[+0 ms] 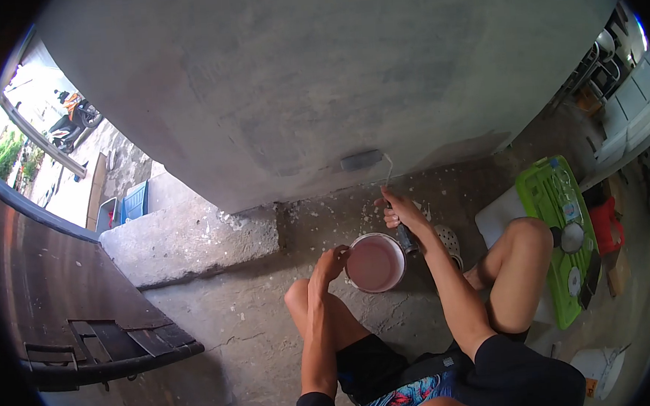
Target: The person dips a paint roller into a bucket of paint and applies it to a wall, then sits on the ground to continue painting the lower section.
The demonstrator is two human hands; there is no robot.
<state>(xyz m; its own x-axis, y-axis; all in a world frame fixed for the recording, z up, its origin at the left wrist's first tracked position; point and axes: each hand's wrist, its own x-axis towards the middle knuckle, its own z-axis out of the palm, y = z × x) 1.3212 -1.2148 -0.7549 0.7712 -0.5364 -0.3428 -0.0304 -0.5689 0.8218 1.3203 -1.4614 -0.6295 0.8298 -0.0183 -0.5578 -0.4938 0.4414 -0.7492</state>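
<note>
My right hand (401,209) is closed around the dark handle of a paint roller (361,160). The roller's sleeve lies against the lower part of the grey wall (317,77), where darker, wet-looking patches show. Between my knees is a small round bucket (397,267) with a pale rim and a pinkish inside. At the bucket's left rim, the fingers of my left hand (333,262) are closed on the edge. How much liquid the bucket holds is hard to make out.
A clog (449,244) lies by my right forearm. To the right stand a green stove-like unit (537,205), a clear bottle (567,201), a red container (606,224) and a white bucket (597,369). A concrete step (193,241) and a dark door (52,242) are left.
</note>
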